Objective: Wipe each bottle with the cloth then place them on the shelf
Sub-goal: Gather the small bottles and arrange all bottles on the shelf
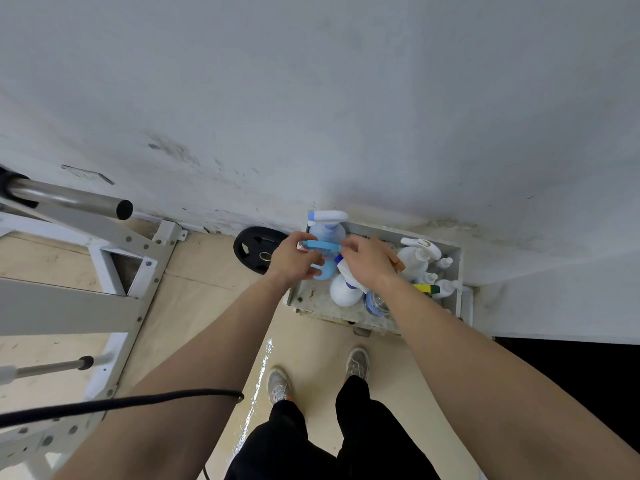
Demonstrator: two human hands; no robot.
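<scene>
Against the far wall, a low white shelf (459,268) holds several bottles: a blue spray bottle (325,230) at far left, white pump bottles (415,258) at right. Both hands meet above it; the left hand (294,259) and right hand (367,259) pinch a blue-topped bottle (320,244) between their fingers. No cloth is clearly visible, so most bottles seem placed.

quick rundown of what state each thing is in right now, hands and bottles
left hand: gripping the blue spray bottle
right hand: fingers at the blue bottle's trigger top
blue spray bottle: held above the tray
white spray bottle: in the tray
pump bottle: upright in the tray
</scene>
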